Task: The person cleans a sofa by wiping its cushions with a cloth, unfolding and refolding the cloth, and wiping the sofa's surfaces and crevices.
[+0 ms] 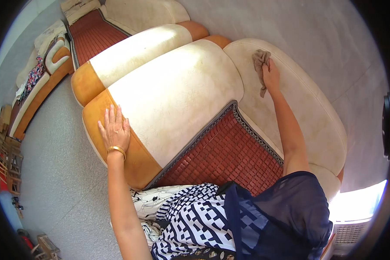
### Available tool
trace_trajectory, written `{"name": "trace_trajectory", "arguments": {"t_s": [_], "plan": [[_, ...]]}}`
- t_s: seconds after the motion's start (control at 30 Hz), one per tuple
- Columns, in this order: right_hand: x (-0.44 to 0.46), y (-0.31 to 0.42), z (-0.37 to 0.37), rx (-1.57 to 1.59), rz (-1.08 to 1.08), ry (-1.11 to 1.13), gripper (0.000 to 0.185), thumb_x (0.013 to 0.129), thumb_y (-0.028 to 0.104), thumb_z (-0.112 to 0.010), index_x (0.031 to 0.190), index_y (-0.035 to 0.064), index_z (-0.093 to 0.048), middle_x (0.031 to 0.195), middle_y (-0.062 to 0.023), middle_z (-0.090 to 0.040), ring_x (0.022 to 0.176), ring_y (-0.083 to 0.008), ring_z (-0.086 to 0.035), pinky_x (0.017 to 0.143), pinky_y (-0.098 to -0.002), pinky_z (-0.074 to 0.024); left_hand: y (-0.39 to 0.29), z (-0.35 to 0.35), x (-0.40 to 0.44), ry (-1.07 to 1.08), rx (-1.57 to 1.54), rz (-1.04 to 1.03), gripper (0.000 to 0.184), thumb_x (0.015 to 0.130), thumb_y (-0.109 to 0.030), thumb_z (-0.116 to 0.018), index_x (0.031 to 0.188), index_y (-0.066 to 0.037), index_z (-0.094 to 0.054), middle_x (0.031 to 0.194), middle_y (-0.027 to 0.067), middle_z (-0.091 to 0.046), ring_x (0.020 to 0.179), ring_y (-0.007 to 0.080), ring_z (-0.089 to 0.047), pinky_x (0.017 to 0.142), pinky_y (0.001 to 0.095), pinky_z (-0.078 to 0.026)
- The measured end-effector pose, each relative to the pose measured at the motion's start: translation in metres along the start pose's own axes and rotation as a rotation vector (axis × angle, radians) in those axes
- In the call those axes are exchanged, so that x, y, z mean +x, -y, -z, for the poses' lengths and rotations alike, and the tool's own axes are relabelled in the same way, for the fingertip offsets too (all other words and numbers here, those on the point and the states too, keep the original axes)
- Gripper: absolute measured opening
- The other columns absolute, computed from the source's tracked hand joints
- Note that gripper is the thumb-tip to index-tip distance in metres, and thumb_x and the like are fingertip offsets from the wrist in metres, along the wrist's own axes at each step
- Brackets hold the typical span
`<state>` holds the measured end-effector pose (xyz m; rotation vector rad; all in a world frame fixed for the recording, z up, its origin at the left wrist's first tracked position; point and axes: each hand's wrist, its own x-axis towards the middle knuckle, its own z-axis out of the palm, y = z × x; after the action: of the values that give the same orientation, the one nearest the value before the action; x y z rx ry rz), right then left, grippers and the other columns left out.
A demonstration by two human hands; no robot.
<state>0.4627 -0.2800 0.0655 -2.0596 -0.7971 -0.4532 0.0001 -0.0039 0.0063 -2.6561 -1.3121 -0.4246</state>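
My right hand (271, 74) is closed around a crumpled grey-brown cloth (261, 65), which touches the upper part of the cream sofa backrest (299, 99). Part of the cloth hangs below the fingers. My left hand (115, 130) lies flat with fingers spread on the orange-tan front panel (136, 158) of the wide armrest, and a gold bracelet circles that wrist. Between the two hands stretches the cream top of the armrest (173, 86), with faint scuffs and creases. A red woven seat mat (221, 151) with a dark patterned border covers the seat beside it.
Another cream and orange armrest (138, 47) adjoins this one, with a second red mat (95, 34) beyond. A further sofa (43, 91) holding patterned fabric stands at the left. Wooden stools (8, 160) line the left edge of the grey floor (60, 160).
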Motion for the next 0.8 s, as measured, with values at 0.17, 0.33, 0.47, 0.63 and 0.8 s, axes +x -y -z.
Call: {"name": "trace_trajectory", "arguments": {"t_s": [0.17,0.33,0.47,0.63,0.8], "plan": [[-0.037,-0.038,-0.102,0.036,-0.141,0.152,0.041,0.088,0.023,-0.048,0.123,0.0009,-0.052,0.119,-0.0234,-0.057,0.111,-0.0380,-0.053,0.097,-0.0408,-0.0404,-0.003,0.007,0.000,0.036,0.015,0.004,0.052,0.096,-0.035,-0.039,0.145,-0.018,-0.033,0.152,0.0049,-0.027,0.141,0.0231,-0.022,0.114,0.0535,-0.013],[-0.026,-0.041,-0.177,-0.128,0.132,0.013,0.042,0.087,0.020,-0.048,0.125,0.0029,-0.050,0.132,-0.0217,-0.048,0.120,-0.0369,-0.046,0.100,-0.0418,-0.0379,-0.001,0.003,0.000,0.012,0.033,-0.003,0.052,0.095,-0.033,-0.040,0.144,-0.017,-0.034,0.152,0.0062,-0.028,0.141,0.0245,-0.022,0.113,0.0544,-0.013],[0.031,0.010,-0.180,-0.038,0.270,0.175,0.035,0.087,0.018,-0.048,0.118,0.0031,-0.052,0.127,-0.0212,-0.050,0.118,-0.0377,-0.046,0.098,-0.0439,-0.0379,-0.004,0.004,0.001,0.019,0.005,0.009,0.052,0.095,-0.029,-0.038,0.145,-0.018,-0.032,0.152,0.0053,-0.027,0.141,0.0240,-0.022,0.113,0.0538,-0.011],[0.103,0.025,-0.226,-0.139,0.234,0.300,0.029,0.085,0.014,-0.048,0.110,0.0023,-0.057,0.112,-0.0220,-0.059,0.105,-0.0401,-0.054,0.092,-0.0471,-0.0413,-0.004,0.008,0.002,0.022,-0.017,-0.007,0.054,0.091,-0.030,-0.043,0.143,-0.014,-0.036,0.151,0.0093,-0.029,0.140,0.0276,-0.024,0.112,0.0569,-0.013],[0.161,0.016,-0.251,-0.344,0.272,0.347,0.029,0.088,0.015,-0.047,0.107,0.0012,-0.062,0.104,-0.0233,-0.063,0.098,-0.0395,-0.060,0.087,-0.0477,-0.0447,-0.004,0.010,0.003,0.062,-0.018,-0.004,0.053,0.094,-0.030,-0.038,0.144,-0.014,-0.035,0.151,0.0089,-0.029,0.141,0.0275,-0.022,0.112,0.0548,-0.010]]}}
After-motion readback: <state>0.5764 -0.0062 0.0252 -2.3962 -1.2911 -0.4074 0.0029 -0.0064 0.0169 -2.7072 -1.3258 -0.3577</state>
